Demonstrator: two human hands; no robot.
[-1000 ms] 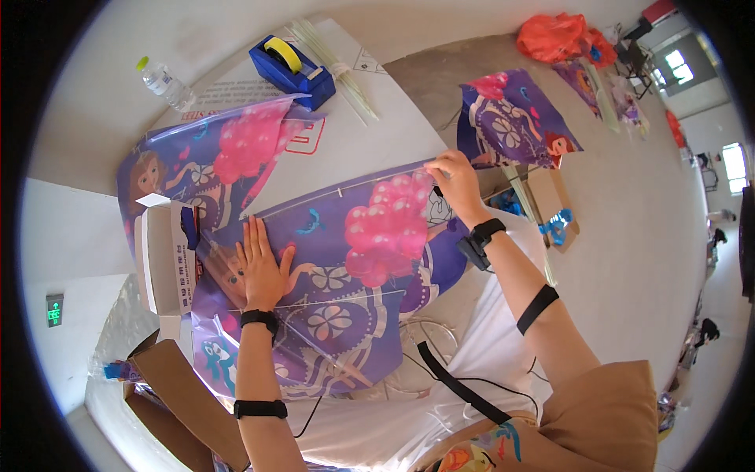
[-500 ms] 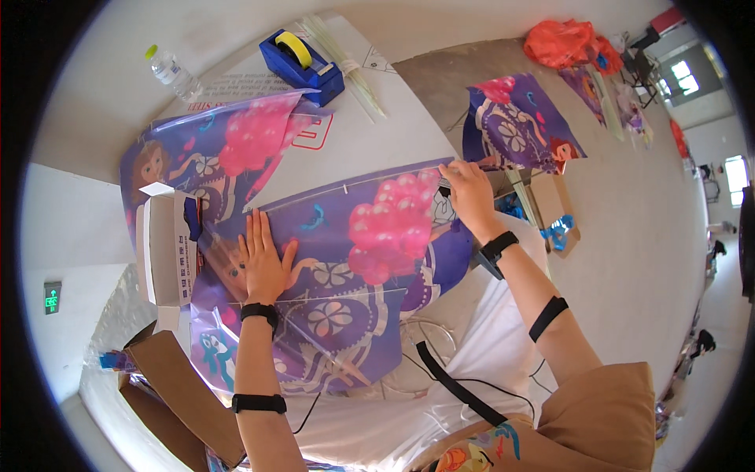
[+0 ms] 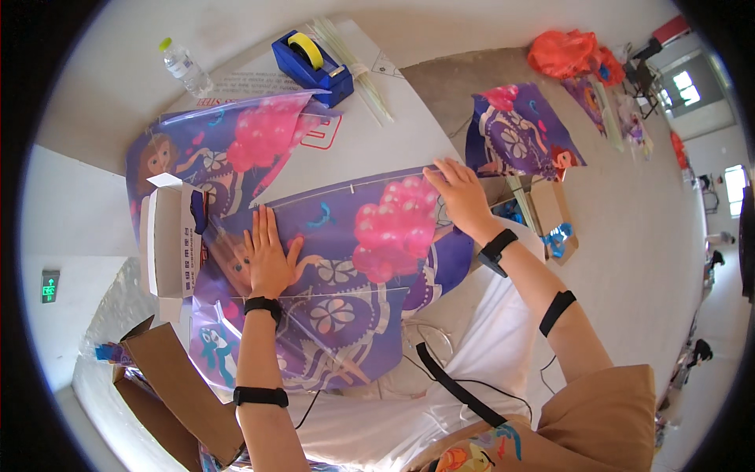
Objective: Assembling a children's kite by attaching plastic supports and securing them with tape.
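A purple printed plastic sheet (image 3: 338, 212), with pink balloons and a cartoon figure on it, is spread in front of me like a kite skin. A thin pale rod runs along its top edge and another crosses its middle. My left hand (image 3: 270, 256) lies flat on the sheet's left part, fingers stretched out. At the top right corner, my right hand (image 3: 465, 200) rests its fingertips on the edge, fingers extended; its thumb is partly hidden. A second, similar sheet (image 3: 244, 141) lies farther off to the left.
Behind stand a blue tape dispenser (image 3: 318, 75) with yellow tape, a bundle of thin rods (image 3: 358, 75) and a water bottle (image 3: 185, 67). A small white box (image 3: 163, 236) is at the left, an open cardboard box (image 3: 177, 385) below. Another printed sheet (image 3: 523, 130) hangs at the right.
My right hand has slid slightly left along the top edge, its fingers going from a pinch at the corner to lying extended. The left hand stays on the sheet. The view shifted slightly.
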